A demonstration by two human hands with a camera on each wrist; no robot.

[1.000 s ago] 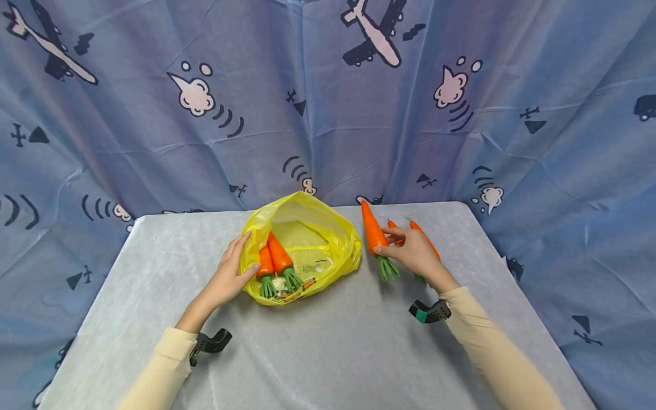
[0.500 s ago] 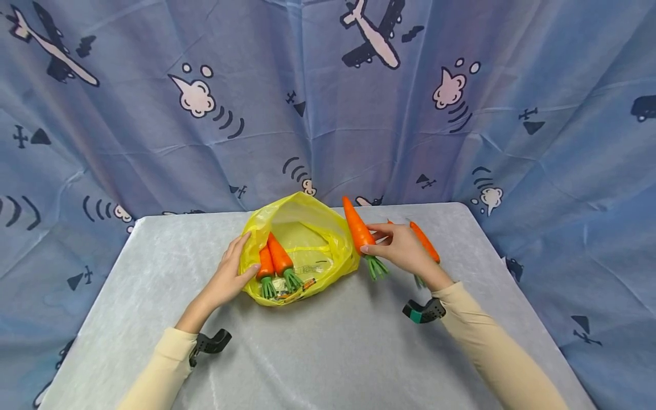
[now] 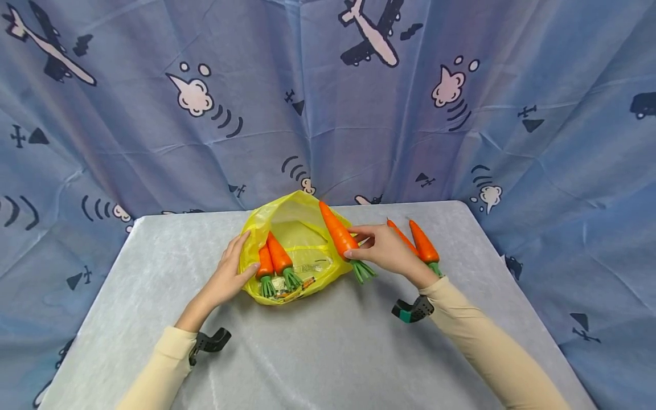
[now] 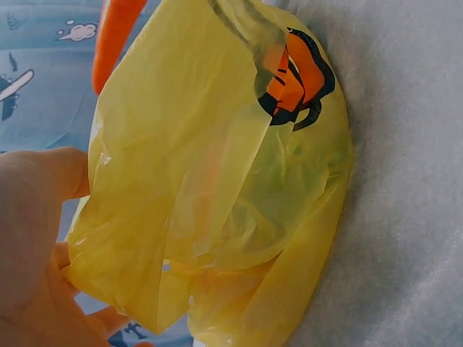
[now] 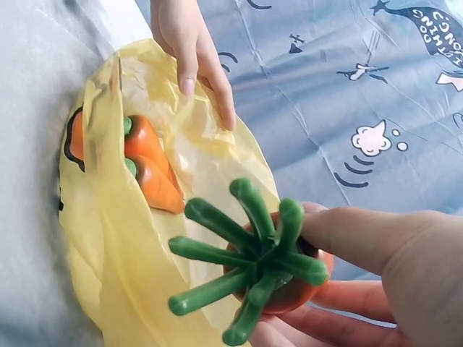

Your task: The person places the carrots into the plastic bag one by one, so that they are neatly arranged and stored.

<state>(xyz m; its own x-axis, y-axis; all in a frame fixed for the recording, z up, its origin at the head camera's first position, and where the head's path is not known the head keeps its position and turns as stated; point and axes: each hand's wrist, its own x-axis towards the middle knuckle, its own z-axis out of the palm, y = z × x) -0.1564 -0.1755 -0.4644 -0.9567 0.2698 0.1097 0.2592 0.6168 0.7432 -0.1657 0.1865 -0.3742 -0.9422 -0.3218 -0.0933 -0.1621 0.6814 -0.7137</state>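
Note:
A yellow plastic bag (image 3: 274, 213) lies on the table with its mouth spread towards me. My left hand (image 3: 222, 282) holds its left rim, thumb over the opening. Two carrots with green stubs, one (image 3: 278, 253) beside the other (image 3: 265, 263), rest inside the bag. My right hand (image 3: 385, 250) pinches a third carrot (image 3: 335, 230) near its leafy end; its tip points up and away, overlapping the bag's right rim. In the right wrist view the held carrot's green stalks (image 5: 249, 260) face the camera. The left wrist view shows the bag's outer side (image 4: 166, 144).
Right of my right hand, two more carrots, one (image 3: 424, 242) and another (image 3: 401, 233) partly covered by the hand, lie on the white-covered table (image 3: 307, 359). A blue patterned curtain (image 3: 328, 114) hangs behind the table's far edge.
My right hand has carried the carrot leftwards, from right of the bag to over its right rim. The two carrots on the table now show more. My left hand stays put.

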